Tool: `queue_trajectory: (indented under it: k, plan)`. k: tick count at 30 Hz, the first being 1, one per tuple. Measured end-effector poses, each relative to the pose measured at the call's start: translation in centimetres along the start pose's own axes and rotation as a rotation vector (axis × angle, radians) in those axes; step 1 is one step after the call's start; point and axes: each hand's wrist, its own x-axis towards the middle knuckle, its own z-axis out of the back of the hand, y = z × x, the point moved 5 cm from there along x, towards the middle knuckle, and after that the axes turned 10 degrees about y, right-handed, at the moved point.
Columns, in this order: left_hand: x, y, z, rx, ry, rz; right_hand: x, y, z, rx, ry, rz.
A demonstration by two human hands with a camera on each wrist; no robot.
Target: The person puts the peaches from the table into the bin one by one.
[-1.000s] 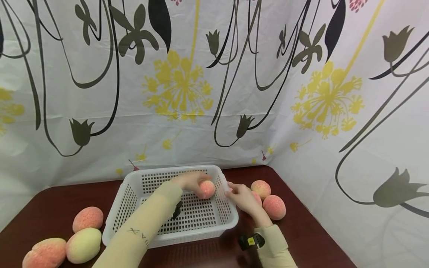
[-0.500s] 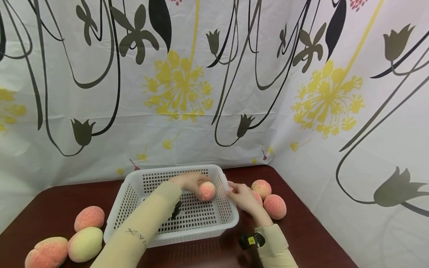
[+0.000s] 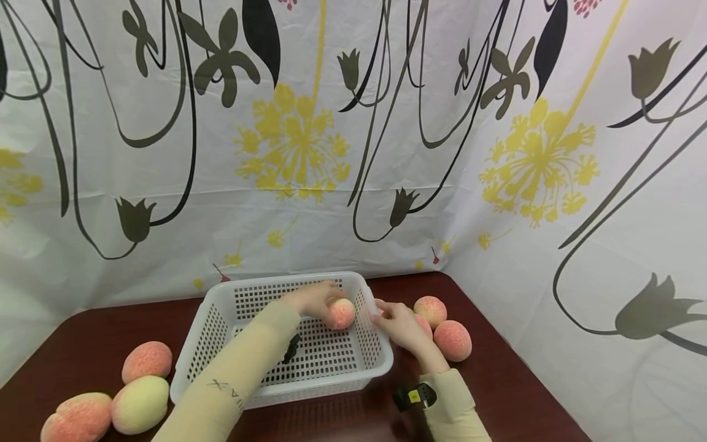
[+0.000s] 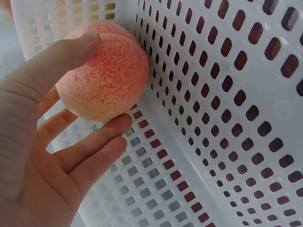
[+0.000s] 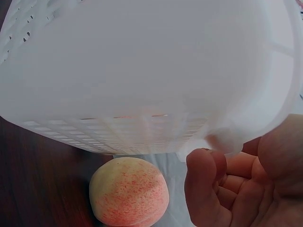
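White fabric (image 3: 309, 239) printed with dark stems and yellow flower heads hangs behind a glossy, dark red-brown table (image 3: 502, 387); inside a white, perforated plastic basket (image 3: 312, 388), near its right end, is a round, matt peach (image 4: 111, 78), its coral-pink speckles fading to pale yellow low on one side, a faint crease near its top; the left hand (image 3: 316, 299) grips it, thumb laid over the fruit and part of the fingers hidden behind it; whether its underside meets the basket floor is hard to tell.

Outside the basket's right end, the right hand (image 3: 405, 328) has bent fingers at the rim; a blurred fingertip shows there, but whether they grip the plastic I cannot tell; this hand partly covers a pink peach (image 3: 424, 325), beside two fully visible pink-and-yellow peaches (image 3: 453, 341); left of the basket lie a pale yellow peach (image 3: 140, 405) and two pinker ones (image 3: 146, 362), the nearest cut by the bottom edge; the cream left sleeve (image 3: 237, 368) hides much of the basket's near left.
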Motion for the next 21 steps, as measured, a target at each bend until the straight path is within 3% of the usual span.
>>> queue_trajectory:
  k: [15,21]
  plan:
    - [0.63,0.75,-0.28,0.032,-0.035,0.005,-0.24,0.03,0.1,0.021,-0.015,0.009]
    - [0.06,0.53,-0.03,0.011,-0.042,0.012,-0.02,-0.1,0.09,0.013,-0.016,-0.009]
